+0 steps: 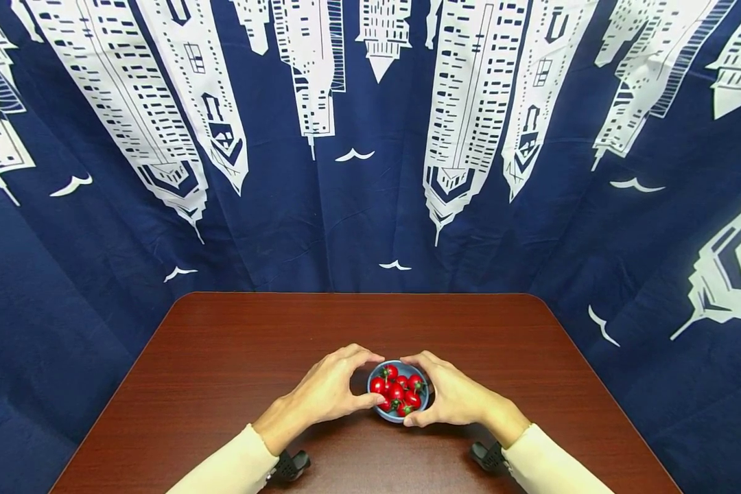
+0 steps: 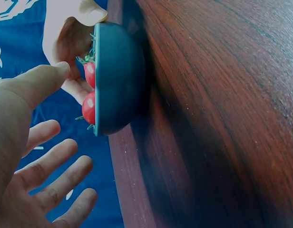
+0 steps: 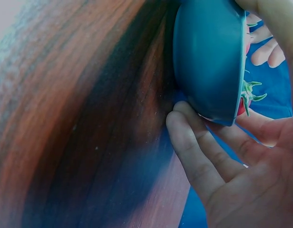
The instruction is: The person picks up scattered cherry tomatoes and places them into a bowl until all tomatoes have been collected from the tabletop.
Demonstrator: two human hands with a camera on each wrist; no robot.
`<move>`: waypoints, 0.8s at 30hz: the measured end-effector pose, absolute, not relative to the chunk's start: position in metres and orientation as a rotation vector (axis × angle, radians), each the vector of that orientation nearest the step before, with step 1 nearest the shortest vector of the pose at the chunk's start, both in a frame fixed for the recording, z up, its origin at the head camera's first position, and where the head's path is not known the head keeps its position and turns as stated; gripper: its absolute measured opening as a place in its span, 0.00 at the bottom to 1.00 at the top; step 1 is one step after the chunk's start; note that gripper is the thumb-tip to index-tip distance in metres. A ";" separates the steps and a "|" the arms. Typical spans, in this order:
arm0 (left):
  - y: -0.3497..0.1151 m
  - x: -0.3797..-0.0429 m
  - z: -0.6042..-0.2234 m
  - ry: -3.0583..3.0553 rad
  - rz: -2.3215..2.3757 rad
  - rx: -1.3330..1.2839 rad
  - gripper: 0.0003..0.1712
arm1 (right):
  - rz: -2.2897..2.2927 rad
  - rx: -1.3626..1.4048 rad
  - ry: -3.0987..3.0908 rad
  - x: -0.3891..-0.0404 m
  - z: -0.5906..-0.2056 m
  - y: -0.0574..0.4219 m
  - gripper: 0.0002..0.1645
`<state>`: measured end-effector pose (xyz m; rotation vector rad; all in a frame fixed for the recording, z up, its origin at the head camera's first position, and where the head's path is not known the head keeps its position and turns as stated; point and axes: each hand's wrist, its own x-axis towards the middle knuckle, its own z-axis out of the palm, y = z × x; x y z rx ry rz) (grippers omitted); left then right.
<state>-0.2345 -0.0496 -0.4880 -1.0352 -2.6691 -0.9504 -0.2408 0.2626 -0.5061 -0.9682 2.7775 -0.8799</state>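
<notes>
A small blue bowl (image 2: 120,80) sits on the table, filled with several red cherry tomatoes (image 1: 396,392) that have green stems. My right hand (image 1: 453,394) holds the bowl from its right side, thumb at the near rim and fingers curving round the far part. My left hand (image 1: 330,387) is at the bowl's left, its thumb and fingers spread around that side. In the left wrist view, a gap shows between the left fingers (image 2: 63,185) and the bowl, and the left thumb tip is near the tomatoes.
The brown wooden table (image 1: 253,343) has rounded far corners. Behind and beside it hangs a dark blue cloth (image 1: 358,219) printed with white buildings and birds. A dark wrist device (image 1: 291,466) is strapped below each sleeve, close over the tabletop.
</notes>
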 end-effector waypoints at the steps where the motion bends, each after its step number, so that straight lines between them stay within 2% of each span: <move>1: -0.050 -0.234 -0.488 -2.667 -0.946 -1.034 0.37 | -0.877 -0.967 2.780 -0.241 -0.506 0.263 0.63; 24: -0.094 -0.235 -0.496 -2.704 -0.807 -0.839 0.35 | -0.769 -0.976 2.853 -0.235 -0.504 0.264 0.65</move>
